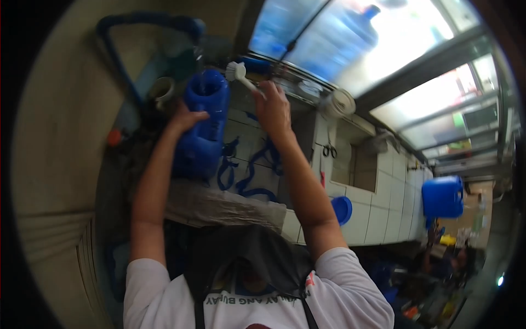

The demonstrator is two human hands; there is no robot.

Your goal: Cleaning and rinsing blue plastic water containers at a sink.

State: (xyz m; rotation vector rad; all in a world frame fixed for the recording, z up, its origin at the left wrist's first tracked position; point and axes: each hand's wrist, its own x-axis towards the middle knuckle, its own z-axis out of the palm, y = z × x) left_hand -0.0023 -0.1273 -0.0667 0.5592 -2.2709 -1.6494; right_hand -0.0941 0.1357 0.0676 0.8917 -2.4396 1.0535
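Observation:
My left hand (185,119) grips a blue plastic jug (200,140) by its handle area, with the thumb across the top. Water runs from the end of a blue pipe (154,19) down into or onto the jug's opening. In my right hand (273,109) is the handle of a white dish brush (239,74), its bristles beside the jug's upper end and apart from it. Under my right forearm, loose blue strips (257,164) lie on the tiled bottom of the basin. A grey cloth (224,205) hangs over the near edge.
Right of the basin, a white tiled counter (359,218) holds black-handled scissors (329,150), a round blue lid (342,209) and a blue jerrycan (443,196). A second sink (353,160) is set into it. Beyond the window stands a large blue water bottle (357,28). A person (446,263) is at the far right.

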